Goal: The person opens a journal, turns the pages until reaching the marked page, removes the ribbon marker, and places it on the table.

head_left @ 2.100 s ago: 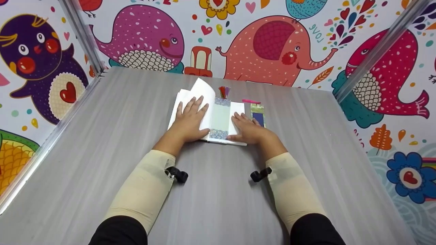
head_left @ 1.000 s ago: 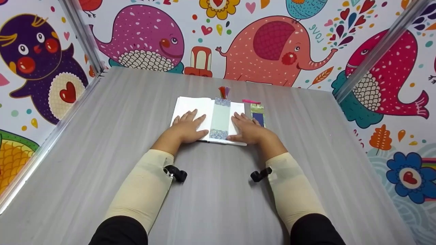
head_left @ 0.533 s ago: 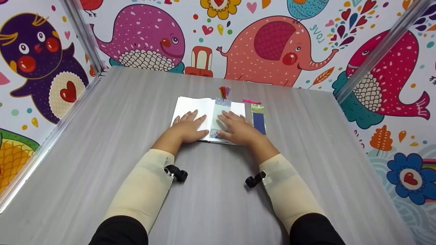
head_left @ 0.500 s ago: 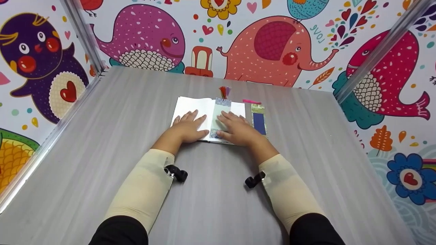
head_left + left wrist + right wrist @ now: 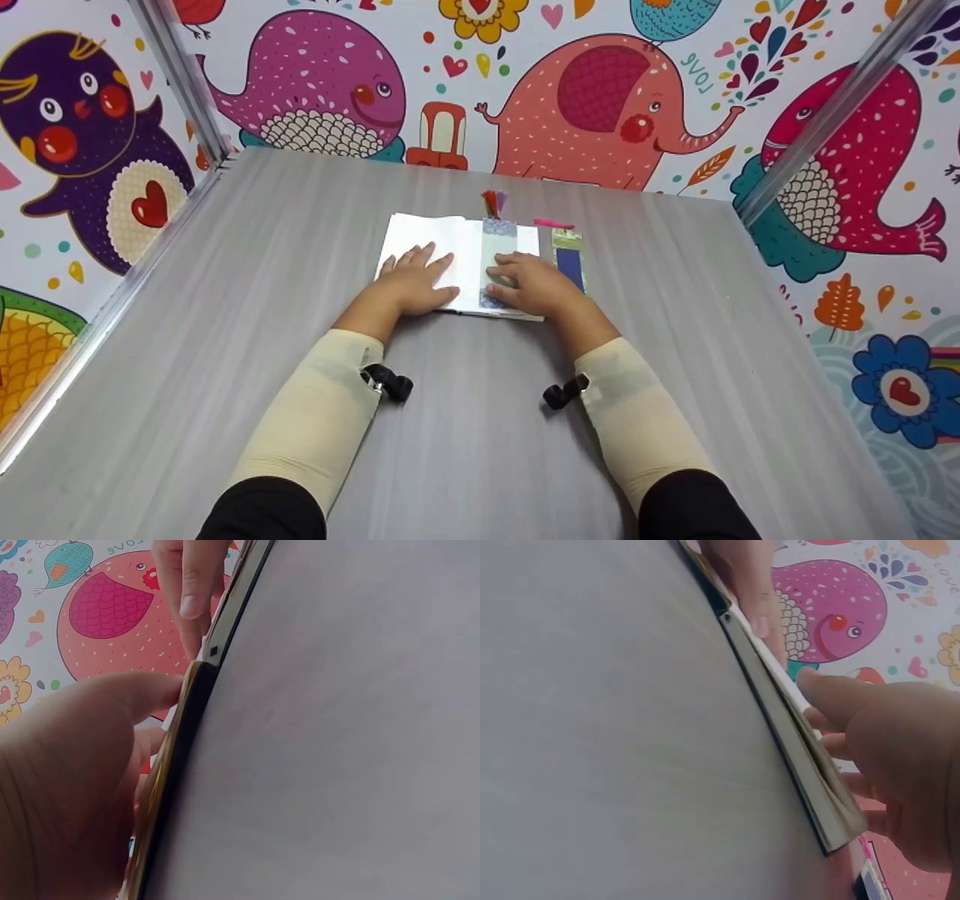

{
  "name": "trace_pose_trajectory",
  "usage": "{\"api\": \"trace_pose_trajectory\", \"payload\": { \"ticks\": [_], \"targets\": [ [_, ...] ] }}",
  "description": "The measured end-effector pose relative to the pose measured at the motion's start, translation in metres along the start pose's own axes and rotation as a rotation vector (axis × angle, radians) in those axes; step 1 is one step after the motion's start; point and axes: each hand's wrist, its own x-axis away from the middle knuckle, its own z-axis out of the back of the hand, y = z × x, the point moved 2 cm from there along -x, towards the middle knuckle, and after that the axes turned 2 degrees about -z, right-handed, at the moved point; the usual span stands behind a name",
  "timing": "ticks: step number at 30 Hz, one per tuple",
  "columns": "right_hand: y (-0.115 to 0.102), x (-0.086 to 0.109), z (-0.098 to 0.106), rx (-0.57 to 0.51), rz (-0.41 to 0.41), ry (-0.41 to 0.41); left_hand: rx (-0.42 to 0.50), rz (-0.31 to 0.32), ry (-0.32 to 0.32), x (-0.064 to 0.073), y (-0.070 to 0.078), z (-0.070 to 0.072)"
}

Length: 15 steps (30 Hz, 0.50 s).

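An open book (image 5: 426,231) with white pages lies on the table. My left hand (image 5: 411,286) rests spread on its left page, fingers fairly straight. On the right page lies a pale green bookmark (image 5: 499,240) with blue patterned ends and a multicoloured tassel (image 5: 493,203) beyond the book's top edge. The fingertips of my right hand (image 5: 541,285) touch this bookmark, thumb over its lower end. In the right wrist view, my right hand (image 5: 900,757) is over the thick page block (image 5: 791,739). The left wrist view has my left hand (image 5: 82,757) along the book's near edge.
To the right of the book lies a second bookmark (image 5: 570,264), green and dark blue, with a pink tassel (image 5: 553,223). The grey table (image 5: 465,450) meets a cartoon-printed wall (image 5: 465,60) at the back, with metal posts (image 5: 180,75) at the sides.
The raised left pages have come down flat as my left hand moved down. My right hand went left onto the bookmark, then back slightly right, and the bookmark shifted right, off the gutter.
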Motion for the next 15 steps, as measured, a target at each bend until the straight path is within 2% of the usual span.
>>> {"api": "trace_pose_trajectory", "payload": {
  "ticks": [5,15],
  "targets": [
    [0.005,0.002,0.006,-0.031,-0.039,0.033,0.019,-0.001,-0.004,0.001,0.001,0.001],
    [0.015,0.004,0.017,-0.077,-0.119,0.008,0.011,-0.010,-0.005,0.001,0.000,0.002]
  ]
}}
